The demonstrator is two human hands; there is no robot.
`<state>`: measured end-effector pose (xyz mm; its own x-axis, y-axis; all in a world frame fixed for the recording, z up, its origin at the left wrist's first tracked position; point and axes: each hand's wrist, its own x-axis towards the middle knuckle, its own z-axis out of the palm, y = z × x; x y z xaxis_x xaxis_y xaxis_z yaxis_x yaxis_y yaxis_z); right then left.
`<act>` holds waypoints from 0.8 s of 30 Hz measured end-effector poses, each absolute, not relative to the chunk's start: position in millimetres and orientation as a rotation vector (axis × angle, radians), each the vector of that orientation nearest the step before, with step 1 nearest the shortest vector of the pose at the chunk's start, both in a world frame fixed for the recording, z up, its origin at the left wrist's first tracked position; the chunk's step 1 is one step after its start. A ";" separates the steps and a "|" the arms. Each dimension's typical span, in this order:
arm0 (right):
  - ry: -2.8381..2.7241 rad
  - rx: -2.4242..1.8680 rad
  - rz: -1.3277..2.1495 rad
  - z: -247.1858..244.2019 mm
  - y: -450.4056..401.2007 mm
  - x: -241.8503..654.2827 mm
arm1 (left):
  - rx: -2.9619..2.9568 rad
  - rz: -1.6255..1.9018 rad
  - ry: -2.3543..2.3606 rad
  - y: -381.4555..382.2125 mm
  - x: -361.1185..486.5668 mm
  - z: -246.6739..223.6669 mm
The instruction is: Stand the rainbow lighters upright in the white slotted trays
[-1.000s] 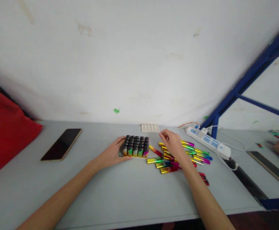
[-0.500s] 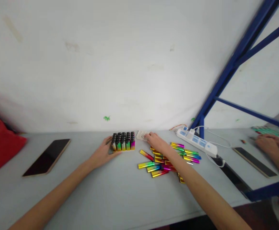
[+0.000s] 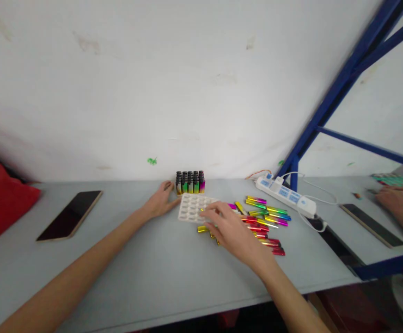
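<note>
A block of upright lighters point(image 3: 190, 184) with black tops and shiny coloured bodies stands near the wall. My left hand point(image 3: 159, 200) is open at its left side, thumb stretched out towards a white plastic tray point(image 3: 188, 207) with rows of small slots. That tray lies in front of the lighters. Over its right part, my right hand point(image 3: 227, 226) has its fingers bent and closed on the tray; the exact grip is partly hidden. Beneath and beyond this hand, loose metallic coloured lighters point(image 3: 262, 229) lie in a pile.
At the left lie a dark phone-like slab point(image 3: 71, 215) and red cloth point(image 3: 3, 199). To the right are a white power strip point(image 3: 286, 196) with cables, a blue metal frame point(image 3: 312, 127) and another dark slab point(image 3: 371, 224). Another person's hands point(image 3: 397, 199) work at far right.
The white tray has come forward and left with my right hand, from beside the lighters to in front of them. The upright block now sits closer to the wall and further right.
</note>
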<state>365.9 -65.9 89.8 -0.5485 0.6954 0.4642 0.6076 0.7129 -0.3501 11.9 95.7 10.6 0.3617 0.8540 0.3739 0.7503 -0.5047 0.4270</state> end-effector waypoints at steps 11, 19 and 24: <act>-2.521 -0.926 0.238 61.1 -83.4 312.1 | 2.428 0.686 1.489 -44.8 -84.3 -9.1; -2.291 -1.498 0.241 84.7 -15.2 407.6 | 2.459 0.701 1.433 -74.1 -28.6 -16.6; -2.430 -1.678 0.315 84.2 17.5 429.8 | 2.405 0.715 1.432 -59.2 -37.7 -14.3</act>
<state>429.8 17.5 84.2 -0.3512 0.9361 0.0207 0.8998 0.3436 -0.2689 -37.7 -59.2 -14.3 0.3960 0.8741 0.2815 0.7505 -0.4847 0.4492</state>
